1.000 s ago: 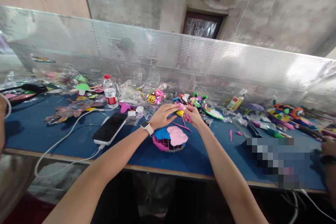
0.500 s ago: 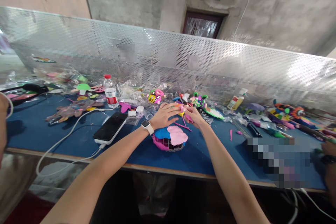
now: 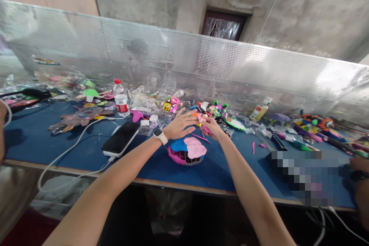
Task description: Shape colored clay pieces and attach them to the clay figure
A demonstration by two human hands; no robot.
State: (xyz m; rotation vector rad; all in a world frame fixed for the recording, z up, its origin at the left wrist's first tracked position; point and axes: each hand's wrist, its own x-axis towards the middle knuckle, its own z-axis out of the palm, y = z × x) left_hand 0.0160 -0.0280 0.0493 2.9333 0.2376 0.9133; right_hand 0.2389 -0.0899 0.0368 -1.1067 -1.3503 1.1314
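Observation:
My left hand (image 3: 179,126), with a watch on its wrist, is open with its fingers stretched out above the table. Its fingertips are beside my right hand (image 3: 213,127), which is closed on a lump of pink clay (image 3: 205,129). Some pink also shows at the fingertips where the hands meet. Thin purple strips (image 3: 201,138) lie just under the hands. Nearer to me rests a rounded wire-mesh form (image 3: 187,157), partly covered with a blue clay patch (image 3: 178,145), a light pink one (image 3: 196,147) and magenta along its side.
A phone (image 3: 122,138) with a white cable lies left, near a red-capped water bottle (image 3: 120,99). Clay figures, including a pink cat face (image 3: 171,104), and plastic wrappings line the perforated metal screen (image 3: 184,65). Purple clay tools (image 3: 253,147) lie right. Other people's arms show at both edges.
My left hand's fingers have spread further apart and lifted slightly. My right hand stays nearly in place with the pink clay. The mesh form has not moved.

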